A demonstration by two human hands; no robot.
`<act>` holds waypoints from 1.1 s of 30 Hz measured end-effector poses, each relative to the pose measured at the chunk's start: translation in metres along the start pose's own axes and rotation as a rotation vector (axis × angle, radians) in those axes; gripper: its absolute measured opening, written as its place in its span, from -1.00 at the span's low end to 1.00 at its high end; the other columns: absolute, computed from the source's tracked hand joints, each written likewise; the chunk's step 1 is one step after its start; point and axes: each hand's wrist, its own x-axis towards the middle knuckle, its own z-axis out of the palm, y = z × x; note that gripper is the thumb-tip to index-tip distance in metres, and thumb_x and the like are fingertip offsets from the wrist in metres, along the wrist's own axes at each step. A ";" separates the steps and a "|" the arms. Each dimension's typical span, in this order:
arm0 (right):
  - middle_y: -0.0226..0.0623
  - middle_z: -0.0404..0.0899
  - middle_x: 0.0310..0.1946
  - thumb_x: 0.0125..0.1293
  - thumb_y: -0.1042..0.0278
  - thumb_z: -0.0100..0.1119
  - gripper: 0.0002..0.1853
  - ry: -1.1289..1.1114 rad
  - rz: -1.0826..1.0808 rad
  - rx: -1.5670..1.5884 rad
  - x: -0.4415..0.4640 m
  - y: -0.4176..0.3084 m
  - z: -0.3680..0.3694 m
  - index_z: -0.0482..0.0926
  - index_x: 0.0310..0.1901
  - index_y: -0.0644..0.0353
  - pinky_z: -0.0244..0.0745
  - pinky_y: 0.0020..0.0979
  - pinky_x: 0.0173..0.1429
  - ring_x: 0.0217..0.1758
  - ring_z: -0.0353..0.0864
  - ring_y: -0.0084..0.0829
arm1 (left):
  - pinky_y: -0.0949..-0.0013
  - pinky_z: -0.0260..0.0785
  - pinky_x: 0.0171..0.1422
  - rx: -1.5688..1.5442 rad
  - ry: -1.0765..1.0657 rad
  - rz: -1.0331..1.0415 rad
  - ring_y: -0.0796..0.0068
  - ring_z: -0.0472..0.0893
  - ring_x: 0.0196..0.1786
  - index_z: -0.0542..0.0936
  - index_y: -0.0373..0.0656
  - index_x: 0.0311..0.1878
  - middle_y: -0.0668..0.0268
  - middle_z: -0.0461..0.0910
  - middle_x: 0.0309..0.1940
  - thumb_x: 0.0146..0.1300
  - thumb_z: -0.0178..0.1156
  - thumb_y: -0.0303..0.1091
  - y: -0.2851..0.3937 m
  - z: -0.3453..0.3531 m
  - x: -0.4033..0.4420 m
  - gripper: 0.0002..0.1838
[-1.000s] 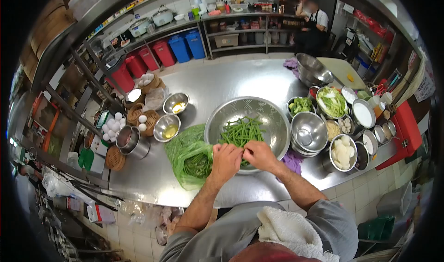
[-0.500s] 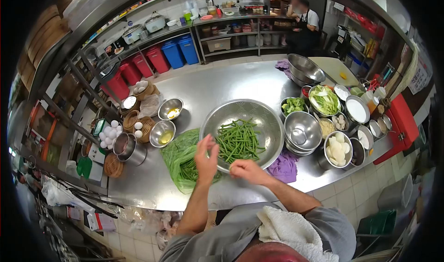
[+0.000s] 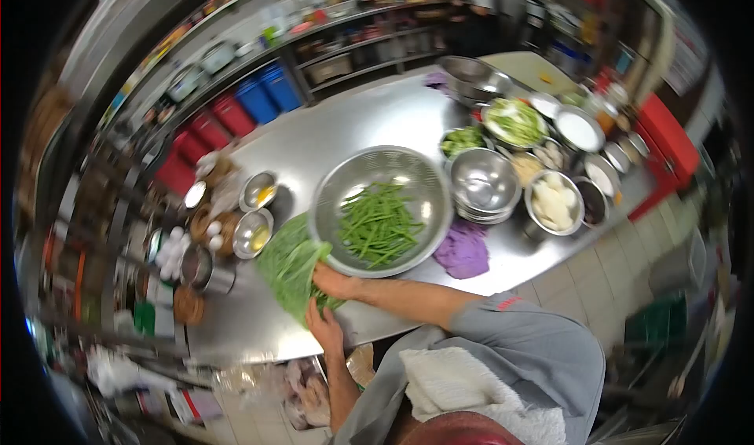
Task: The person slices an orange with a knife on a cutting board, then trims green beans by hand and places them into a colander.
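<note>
Cut green beans (image 3: 380, 223) lie in a large perforated metal bowl (image 3: 428, 176) on the steel table. Left of it lies a green plastic bag (image 3: 289, 263) with more beans at its opening. My right hand (image 3: 333, 281) reaches across to the bag mouth beside the bowl's lower left rim, its fingers partly hidden at the bag. Just below, my left hand (image 3: 323, 324) is at the bag's lower edge, fingers blurred against the beans. Whether either hand grips anything cannot be made out.
Stacked metal bowls (image 3: 484, 179) and a purple cloth (image 3: 462, 250) are right of the big bowl. Farther right are a pot of peeled white pieces (image 3: 554, 202) and a red box (image 3: 665, 142). Small bowls and eggs (image 3: 173, 254) stand left. A person is at the back.
Both hands have moved from the big bowl's near rim left to the green bag, the right arm now stretching across. The view has shifted, so the table's things appear displaced.
</note>
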 end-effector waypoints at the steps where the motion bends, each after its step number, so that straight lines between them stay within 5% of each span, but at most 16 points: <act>1: 0.03 0.41 0.03 0.22 0.46 -0.17 -0.71 -0.207 0.032 -0.070 0.003 0.001 -0.001 0.49 -0.09 0.32 0.30 -0.24 0.25 0.10 0.41 -0.11 | 0.10 0.18 0.28 0.069 0.020 0.035 -0.05 0.38 0.15 0.42 -0.36 0.13 -0.08 0.43 0.08 0.25 0.07 -0.45 -0.002 0.008 -0.002 -0.62; 2: 0.01 0.41 0.01 0.27 0.45 -0.24 -0.69 -0.418 0.089 -0.123 0.005 0.003 -0.001 0.45 -0.04 0.33 0.28 -0.28 0.27 0.13 0.39 -0.20 | 0.09 0.16 0.28 0.030 0.028 0.031 -0.07 0.37 0.15 0.41 -0.38 0.13 -0.09 0.43 0.08 0.26 0.06 -0.43 0.003 0.009 -0.001 -0.62; 4: -0.01 0.47 -0.04 0.21 0.41 -0.16 -0.70 -0.238 -0.150 -0.839 -0.007 0.009 0.031 0.49 -0.09 0.30 0.35 -0.26 0.20 0.06 0.46 -0.18 | 0.08 0.15 0.28 -0.011 0.012 0.029 -0.09 0.36 0.15 0.42 -0.42 0.11 -0.10 0.42 0.08 0.29 0.03 -0.37 0.006 0.009 0.001 -0.62; 6: -0.02 0.48 -0.08 0.19 0.41 -0.12 -0.71 -0.324 0.098 -0.124 -0.013 0.010 -0.004 0.50 -0.10 0.29 0.37 -0.24 0.17 0.03 0.49 -0.19 | 0.07 0.17 0.26 -0.006 0.001 0.032 -0.08 0.38 0.13 0.45 -0.42 0.08 -0.10 0.44 0.07 0.31 0.01 -0.34 -0.005 0.013 0.004 -0.63; 8: -0.04 0.50 -0.12 0.16 0.42 -0.09 -0.72 -0.331 0.170 0.119 -0.025 0.007 -0.022 0.51 -0.12 0.27 0.40 -0.23 0.14 -0.01 0.51 -0.19 | 0.06 0.18 0.24 -0.009 -0.019 0.049 -0.07 0.39 0.11 0.47 -0.42 0.07 -0.10 0.45 0.05 0.32 0.00 -0.34 -0.012 0.013 0.010 -0.63; 14: -0.09 0.55 -0.24 0.09 0.45 0.02 -0.74 -0.370 0.240 0.260 -0.049 0.005 -0.020 0.53 -0.16 0.23 0.48 -0.20 0.05 -0.12 0.57 -0.21 | 0.08 0.22 0.15 0.063 -0.046 0.079 0.03 0.38 0.02 0.51 -0.40 -0.13 0.00 0.37 -0.07 0.23 0.08 -0.49 -0.008 0.014 0.016 -0.80; 17: -0.16 0.55 -0.46 0.02 0.42 0.10 -0.83 -0.453 0.271 0.454 -0.054 0.015 -0.030 0.55 -0.31 0.20 0.56 -0.33 -0.25 -0.39 0.60 -0.33 | 0.08 0.21 0.15 0.043 -0.046 0.068 0.05 0.37 0.04 0.50 -0.38 -0.14 0.03 0.36 -0.07 0.23 0.07 -0.50 -0.011 0.014 0.017 -0.82; 18: -0.07 0.60 -0.47 0.01 0.38 0.02 -0.78 -0.474 0.191 -0.048 -0.060 0.014 0.000 0.56 -0.38 0.37 0.55 -0.23 -0.15 -0.33 0.62 -0.16 | 0.10 0.23 0.13 0.044 -0.022 0.074 0.07 0.38 0.03 0.46 -0.37 -0.11 0.05 0.34 -0.08 0.26 0.04 -0.51 -0.021 0.019 0.016 -0.83; 19: -0.07 0.60 -0.47 0.01 0.38 0.02 -0.78 -0.476 0.192 -0.049 -0.056 0.016 -0.023 0.56 -0.38 0.37 0.55 -0.23 -0.15 -0.33 0.62 -0.16 | 0.10 0.23 0.13 0.042 -0.023 0.073 0.07 0.38 0.03 0.46 -0.37 -0.11 0.05 0.34 -0.08 0.26 0.04 -0.51 -0.017 0.019 0.019 -0.83; 21: -0.10 0.60 -0.47 0.01 0.38 0.03 -0.79 -0.511 0.222 0.356 -0.053 0.016 -0.064 0.55 -0.41 0.35 0.55 -0.25 -0.14 -0.32 0.62 -0.22 | 0.14 0.26 0.11 -0.143 0.026 -0.031 0.08 0.40 -0.01 0.43 -0.36 -0.08 0.03 0.37 -0.09 0.33 -0.03 -0.47 -0.009 0.015 0.022 -0.82; 22: -0.32 0.59 -0.45 0.23 0.37 -0.08 -0.81 -0.366 0.198 0.531 -0.060 0.019 -0.021 0.56 -0.32 0.17 0.51 -0.39 -0.36 -0.44 0.56 -0.36 | 0.14 0.26 0.11 -0.142 0.019 -0.031 0.08 0.40 -0.01 0.43 -0.36 -0.08 0.03 0.37 -0.09 0.33 -0.03 -0.47 -0.011 0.017 0.023 -0.82; 23: -0.32 0.59 -0.45 0.23 0.37 -0.08 -0.81 -0.364 0.206 0.535 -0.061 0.018 0.017 0.56 -0.32 0.17 0.51 -0.39 -0.36 -0.44 0.56 -0.36 | 0.16 0.26 0.10 -0.137 0.054 -0.078 0.08 0.41 -0.03 0.42 -0.37 -0.07 0.02 0.39 -0.09 0.36 -0.06 -0.45 -0.014 0.019 0.024 -0.81; 25: -0.29 0.60 -0.38 0.25 0.35 -0.08 -0.81 0.065 0.346 1.213 -0.049 0.015 0.028 0.55 -0.29 0.17 0.52 -0.34 -0.31 -0.39 0.58 -0.30 | 0.18 0.27 0.09 -0.135 0.088 -0.122 0.09 0.42 -0.05 0.41 -0.37 -0.06 0.00 0.40 -0.10 0.39 -0.09 -0.42 -0.021 0.024 0.026 -0.79; 29: -0.22 0.59 -0.31 0.19 0.37 0.00 -0.84 0.428 0.144 0.570 -0.035 0.002 -0.044 0.54 -0.27 0.20 0.53 -0.27 -0.24 -0.31 0.62 -0.25 | 0.20 0.26 0.11 -0.166 0.096 -0.071 0.10 0.43 -0.07 0.42 -0.40 -0.07 -0.02 0.43 -0.10 0.39 -0.10 -0.41 -0.027 0.024 0.027 -0.77; 31: -0.17 0.59 -0.27 0.07 0.38 0.13 -0.75 -0.345 0.279 0.743 -0.027 -0.003 -0.026 0.51 -0.19 0.24 0.53 -0.24 -0.17 -0.21 0.63 -0.18 | 0.19 0.26 0.12 -0.147 0.088 -0.012 0.10 0.43 -0.06 0.43 -0.40 -0.07 -0.02 0.44 -0.09 0.37 -0.09 -0.45 -0.025 0.021 0.028 -0.78; 33: -0.14 0.57 -0.26 -0.05 0.42 0.19 -0.69 -0.268 0.183 0.539 -0.032 -0.008 -0.047 0.52 -0.18 0.24 0.53 -0.19 -0.13 -0.17 0.62 -0.10 | 0.21 0.27 0.10 -0.169 0.093 -0.031 0.12 0.45 -0.09 0.44 -0.39 -0.06 -0.01 0.47 -0.13 0.36 -0.06 -0.43 -0.016 0.017 0.027 -0.77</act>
